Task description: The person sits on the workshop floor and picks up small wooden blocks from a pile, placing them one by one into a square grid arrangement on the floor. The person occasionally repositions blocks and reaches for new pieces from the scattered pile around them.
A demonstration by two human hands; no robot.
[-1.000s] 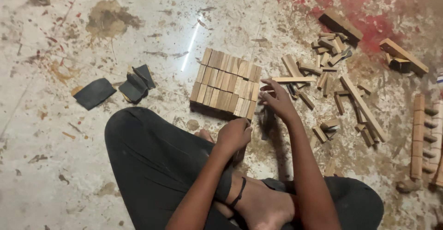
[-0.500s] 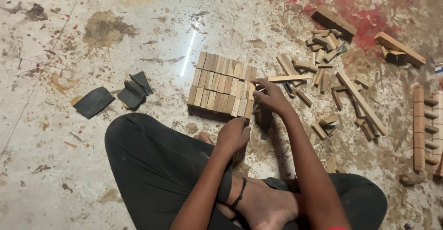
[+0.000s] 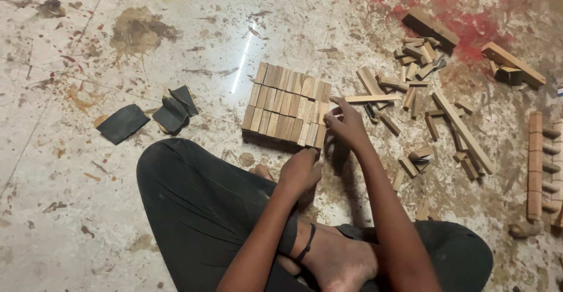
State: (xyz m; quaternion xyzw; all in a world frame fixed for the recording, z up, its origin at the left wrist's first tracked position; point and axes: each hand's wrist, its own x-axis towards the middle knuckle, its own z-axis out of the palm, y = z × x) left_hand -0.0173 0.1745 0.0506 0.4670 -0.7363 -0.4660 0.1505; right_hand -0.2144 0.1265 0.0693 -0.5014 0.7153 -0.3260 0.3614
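My right hand [image 3: 347,126] is at the right edge of the block of small wooden pieces [image 3: 287,105] — short strips packed side by side in rows into one flat slab on the floor [image 3: 70,221]. My fingers are drawn together, pinching at the slab's right edge, though I cannot tell whether a separate piece sits between the fingertips. My left hand [image 3: 300,173] is curled loosely, knuckles up, just in front of the slab's near edge; whether it grips anything I cannot tell (the palm faces down and away).

I sit cross-legged in dark trousers [image 3: 199,210], a bare foot [image 3: 337,262] tucked under my forearms. To the right of my right hand lies a scatter of loose wooden offcuts [image 3: 422,92] — short bits and a few long thin strips, one strip [image 3: 370,99] lying just above my fingers. Farther right stand longer wooden bars [image 3: 535,163]. To the left of the slab, well apart, lie dark sheets of sandpaper [image 3: 123,123], one flat and others folded.
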